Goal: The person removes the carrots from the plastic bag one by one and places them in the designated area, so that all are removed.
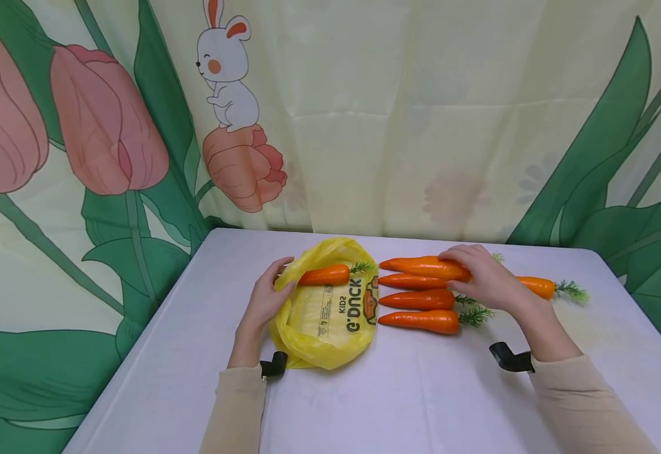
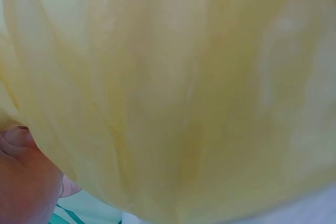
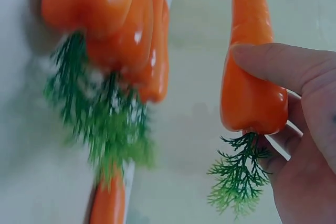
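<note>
A yellow plastic bag with printed lettering lies with its mouth spread on the table. One orange carrot with a green top is inside it. My left hand pinches the bag's left rim between thumb and fingers; in the left wrist view the bag's yellow film hides most of that hand. To the right of the bag, my right hand grips a carrot by its thick end. In the right wrist view, the thumb presses on this held carrot, above its leafy top.
Three more carrots lie in a row nearer me, the closest carrot at the front, tips toward the bag. Another carrot lies beyond my right wrist. Behind the white-covered table hangs a curtain printed with tulips and a rabbit.
</note>
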`<state>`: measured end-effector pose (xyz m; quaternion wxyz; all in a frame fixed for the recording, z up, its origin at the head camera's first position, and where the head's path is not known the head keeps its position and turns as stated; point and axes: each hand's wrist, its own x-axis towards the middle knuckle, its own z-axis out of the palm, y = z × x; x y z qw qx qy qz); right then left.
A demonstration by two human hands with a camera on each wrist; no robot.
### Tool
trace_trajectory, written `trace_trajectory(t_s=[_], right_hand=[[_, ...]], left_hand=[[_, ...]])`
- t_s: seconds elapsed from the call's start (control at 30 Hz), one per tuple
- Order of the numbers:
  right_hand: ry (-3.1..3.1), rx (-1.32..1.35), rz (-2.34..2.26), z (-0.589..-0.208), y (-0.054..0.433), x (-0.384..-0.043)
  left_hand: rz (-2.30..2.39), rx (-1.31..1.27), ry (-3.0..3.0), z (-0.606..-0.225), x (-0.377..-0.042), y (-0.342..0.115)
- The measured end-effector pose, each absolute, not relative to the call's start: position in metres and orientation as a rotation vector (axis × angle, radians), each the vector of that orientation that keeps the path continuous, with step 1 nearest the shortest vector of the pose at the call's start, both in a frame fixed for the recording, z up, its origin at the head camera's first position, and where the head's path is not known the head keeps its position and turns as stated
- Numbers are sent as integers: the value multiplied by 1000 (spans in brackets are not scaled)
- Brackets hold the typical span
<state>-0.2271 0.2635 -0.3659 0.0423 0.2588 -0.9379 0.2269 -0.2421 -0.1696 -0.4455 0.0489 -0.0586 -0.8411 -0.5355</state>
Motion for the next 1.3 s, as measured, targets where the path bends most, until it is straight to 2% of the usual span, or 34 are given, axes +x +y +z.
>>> trace_trajectory(t_s=[0.2, 0.5, 0.7, 1.3], right_hand=[[-2736, 814, 659, -369, 295, -224], [-2814, 664, 645, -377, 335, -216], [-2774, 666, 624, -385, 358, -212], [-2959, 467, 662, -413, 404, -198]], left_hand=[[-1623, -185, -2566, -444, -242, -169], [-1612, -178, -2572, -445, -242, -169], [-1619, -177, -2563, -445, -242, -169], [-1634, -205, -2557, -445, -241, -170]])
